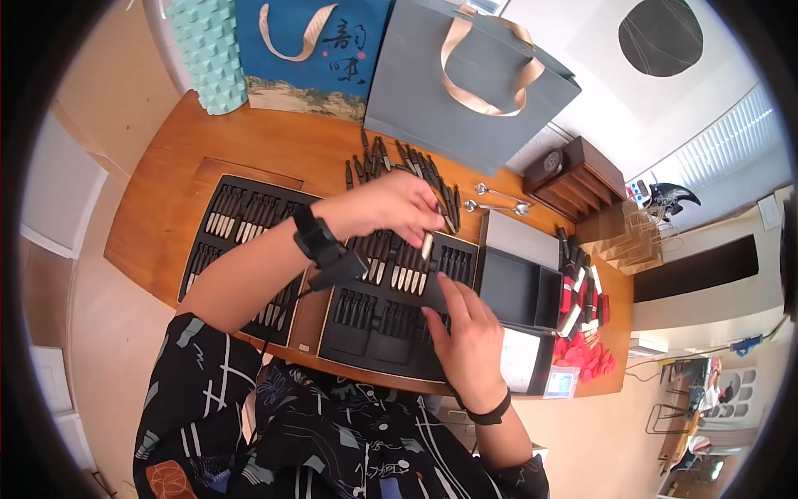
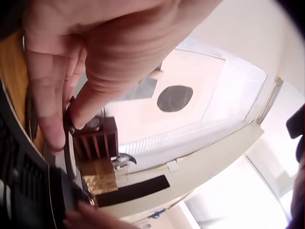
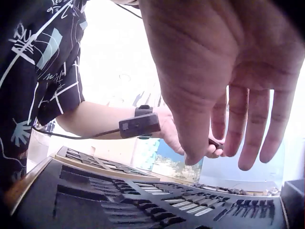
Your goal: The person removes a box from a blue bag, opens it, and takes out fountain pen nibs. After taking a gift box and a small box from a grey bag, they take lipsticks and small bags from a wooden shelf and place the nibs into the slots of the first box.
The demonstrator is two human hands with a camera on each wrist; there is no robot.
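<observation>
My left hand (image 1: pixel 395 208) reaches over the black tray and pinches a small black-handled piece with a silvery blade-like end (image 1: pixel 427 245) between thumb and fingers. In the left wrist view its pale end (image 2: pixel 72 155) points down from the fingertips. My right hand (image 1: pixel 472 337) hangs over the tray's right side with fingers extended and nothing held, as its fingers (image 3: pixel 248 124) show in the right wrist view. The black tray (image 1: pixel 349 341) has rows of slots with similar pieces, several showing silvery ends (image 1: pixel 407 279) and others only black handles (image 1: pixel 353 308).
A second filled tray (image 1: pixel 249 179) lies to the left. Loose dark pieces (image 1: pixel 407 158) are scattered behind, near silvery utensils (image 1: pixel 497 206). An open dark box (image 1: pixel 515 293), red packets (image 1: pixel 584 356) and a wooden rack (image 1: pixel 582 175) stand right. Gift bags (image 1: pixel 465 75) line the back.
</observation>
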